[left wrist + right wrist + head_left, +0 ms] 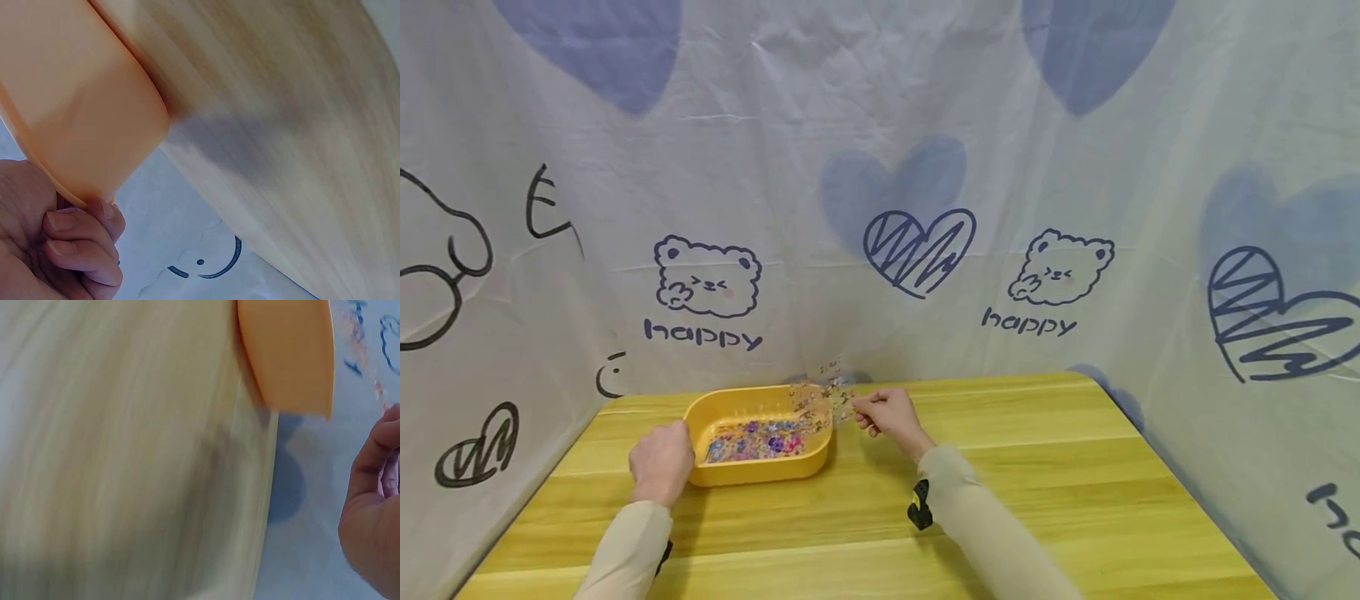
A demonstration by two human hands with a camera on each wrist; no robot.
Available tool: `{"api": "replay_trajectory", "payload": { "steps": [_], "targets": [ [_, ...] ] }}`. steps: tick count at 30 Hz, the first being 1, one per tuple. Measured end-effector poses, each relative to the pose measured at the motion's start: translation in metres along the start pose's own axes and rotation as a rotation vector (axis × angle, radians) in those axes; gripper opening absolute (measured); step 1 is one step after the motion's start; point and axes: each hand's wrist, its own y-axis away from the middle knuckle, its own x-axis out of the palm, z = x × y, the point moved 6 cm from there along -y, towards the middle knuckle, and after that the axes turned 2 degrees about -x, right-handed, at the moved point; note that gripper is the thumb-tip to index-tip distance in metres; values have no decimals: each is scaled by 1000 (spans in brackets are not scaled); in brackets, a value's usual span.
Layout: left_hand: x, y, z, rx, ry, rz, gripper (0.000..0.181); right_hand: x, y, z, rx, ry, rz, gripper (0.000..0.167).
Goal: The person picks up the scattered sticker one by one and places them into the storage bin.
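Note:
A yellow plastic basin [756, 473] with rounded corners stands on the table; in the head view small blue, purple and pink pieces [752, 442] cover much of its bottom. My left hand [661, 461] grips the rim at its left end, and the left wrist view shows the fingers [84, 228] curled over that edge. Beyond the opposite end, my right hand [891, 419] pinches a thin see-through sheet [826, 398] dotted with small dark and coloured flecks. This sheet is raised over the basin's right rim; its exact kind is unclear. Only part of the right hand [375, 500] shows in its wrist view.
The basin rests near the back edge of a yellow wood-grain table [1045, 467]. Close behind and along both sides hangs a pale cloth [805, 208] printed with hearts and bears. A black strap piece [921, 505] sits at the right wrist.

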Motion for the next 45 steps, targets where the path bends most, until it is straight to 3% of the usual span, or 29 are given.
{"api": "replay_trajectory", "payload": {
  "steps": [11,20,32,35,39,45],
  "targets": [
    [0,-2,-1,8,5,-34,20,50,0,6,-3,120,-71,12],
    [-1,3,2,-9,8,-10,17,78,4,10,-47,225,-105,12],
    [-3,0,-1,9,6,-27,17,104,-1,17,-70,347,-144,24],
    [-4,0,-1,6,2,-20,17,111,-3,18,-98,413,-126,33],
    [-3,0,0,4,0,-18,16,119,-4,21,-188,582,-111,48],
    [-1,-1,0,-2,1,-19,16,126,0,25,-275,816,-128,45]
  ]
}}
